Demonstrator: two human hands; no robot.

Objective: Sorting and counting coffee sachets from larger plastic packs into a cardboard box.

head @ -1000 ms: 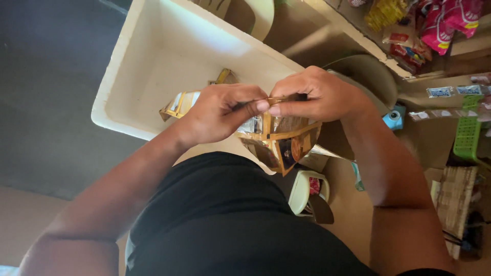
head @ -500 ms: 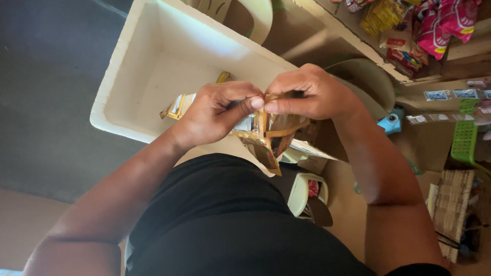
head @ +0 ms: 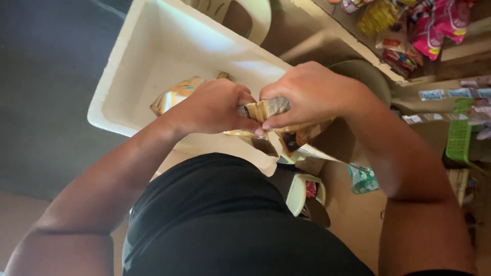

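Observation:
Both my hands grip a gold and brown foil pouch point(head: 276, 115) just above the near rim of a white foam box point(head: 128, 87). My left hand point(head: 215, 107) pinches the pouch's top edge from the left. My right hand point(head: 309, 94) closes over the top from the right, thumb and fingers meeting the left hand's fingertips. The pouch's lower part hangs under my right hand, partly hidden. A second gold packet point(head: 174, 94) lies inside the box behind my left wrist.
A pale plastic chair point(head: 245, 15) stands beyond the box. Colourful snack packets point(head: 409, 25) hang at the upper right, with a green basket point(head: 460, 135) at the right edge. A small cup point(head: 307, 191) and a green wrapper point(head: 363, 179) lie on the floor.
The pouch has been folded or squeezed smaller between my hands; less of it hangs below than a second ago. Both hands stay pressed together at its top.

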